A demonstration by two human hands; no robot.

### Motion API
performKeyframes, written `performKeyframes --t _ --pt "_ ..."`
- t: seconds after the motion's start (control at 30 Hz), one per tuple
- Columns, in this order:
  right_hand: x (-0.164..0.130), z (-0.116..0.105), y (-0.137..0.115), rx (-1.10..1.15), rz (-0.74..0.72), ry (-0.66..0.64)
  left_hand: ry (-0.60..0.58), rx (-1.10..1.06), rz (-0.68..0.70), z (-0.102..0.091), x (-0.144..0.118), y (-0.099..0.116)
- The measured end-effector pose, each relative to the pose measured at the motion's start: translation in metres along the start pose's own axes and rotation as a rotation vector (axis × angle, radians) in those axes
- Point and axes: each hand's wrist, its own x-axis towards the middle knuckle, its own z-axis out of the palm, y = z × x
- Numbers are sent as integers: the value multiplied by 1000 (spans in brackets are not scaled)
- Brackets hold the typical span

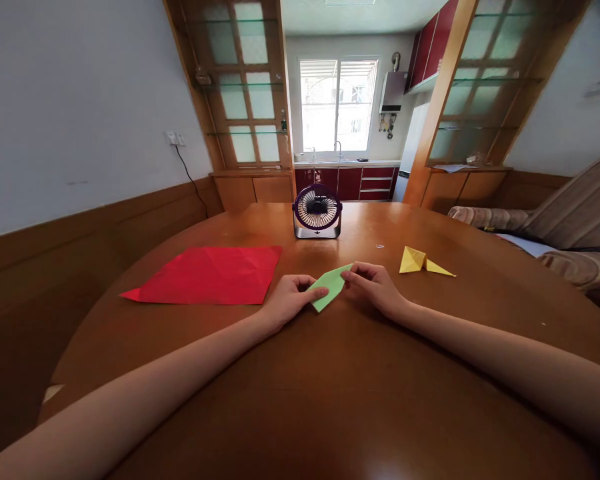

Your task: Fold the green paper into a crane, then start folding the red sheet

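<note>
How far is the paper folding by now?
Done: a yellow figure lies folded on the table. In hand: both hands, left and right, pinch a partly folded green paper. Left: the red sheet lies open, creased but not folded up.

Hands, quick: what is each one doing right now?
Left hand: fingers pinched shut on the near end of the green folded paper.
Right hand: fingers pinched shut on its far end.
</note>
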Motion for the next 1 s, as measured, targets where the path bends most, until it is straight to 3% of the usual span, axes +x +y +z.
performKeyframes --t 0.2,0.47,0.6,0.7,0.83,1.0 --pt "4 0 4 -104 76 36 36 69 92 -8 7 -10" --pt "8 -5 11 -526 82 -1 65 731 207 -14 7 -6" --pt "11 -11 15 -652 65 30 65 908 302 -12 3 -3" --pt "9 -11 14 -731 -78 9 57 1025 454 -12 1 -2" --pt "5 -6 11 -882 -389 -79 37 1201 679 -14 0 -2" --pt "2 -4 10 -863 -586 -255 -56 1299 693 -15 4 -4"
